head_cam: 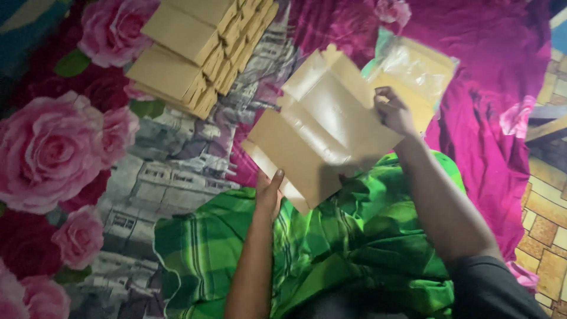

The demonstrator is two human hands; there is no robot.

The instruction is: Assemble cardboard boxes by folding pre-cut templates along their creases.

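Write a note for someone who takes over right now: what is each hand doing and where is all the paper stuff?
Left hand: holds the lower edge of a flat brown paper envelope piece with open flaps.
Right hand: pinches its right edge.
The piece is held up over the lap, above the green checked cloth.
Done: rows of folded brown paper envelopes stacked on the rose-print bedsheet.
Left: the held piece is still unfolded; a clear plastic bag of more brown sheets lies past the right hand.
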